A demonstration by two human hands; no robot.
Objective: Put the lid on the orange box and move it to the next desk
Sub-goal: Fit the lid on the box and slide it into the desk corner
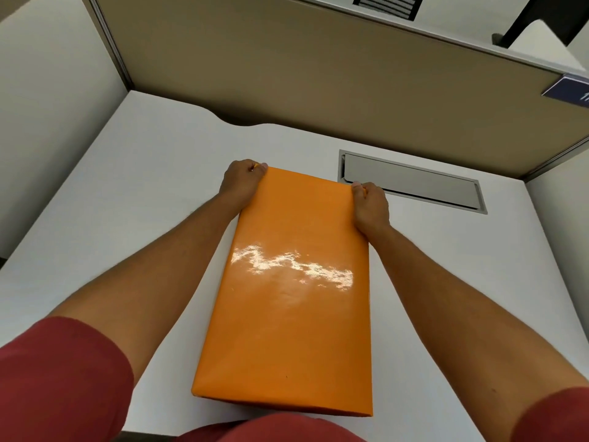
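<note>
Glossy rectangular orange box (293, 291), both hands (242, 183) gripping

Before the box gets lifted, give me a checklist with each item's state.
1. Lid on the orange box: ok, orange top covers it.
2. Left hand grips the far left corner: ok.
3. Right hand grips the far right corner: ok.
4. Lid seated flush all round: cannot tell, the side seams are hidden.
5. Near end supported: not ok, both hands hold the far end only.
6. Cable hatch on the white desk is shut: ok.
</note>
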